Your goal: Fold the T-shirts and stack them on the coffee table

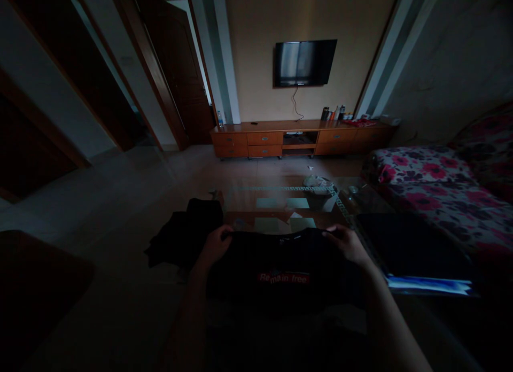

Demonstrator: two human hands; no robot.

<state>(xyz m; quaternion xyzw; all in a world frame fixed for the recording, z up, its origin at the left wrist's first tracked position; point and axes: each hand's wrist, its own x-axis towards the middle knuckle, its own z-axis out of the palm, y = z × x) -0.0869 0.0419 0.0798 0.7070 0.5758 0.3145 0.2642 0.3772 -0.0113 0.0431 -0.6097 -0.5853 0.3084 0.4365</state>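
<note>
Both hands gripping a black tee by the shoulders, mid-fold by the looks of it

Left hand (216, 242) and right hand (348, 242) are each pinching the black t-shirt (280, 265) at its top corners, holding it over the near edge of the glass coffee table (288, 201). Another dark garment (184, 230) is hanging off the table's left edge. Next move probably needs both 2 hands laying it flat together.

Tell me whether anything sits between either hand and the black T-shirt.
Nothing visible does. The left hand and the right hand each already grip the top edge of the black T-shirt, one at each shoulder.
</note>
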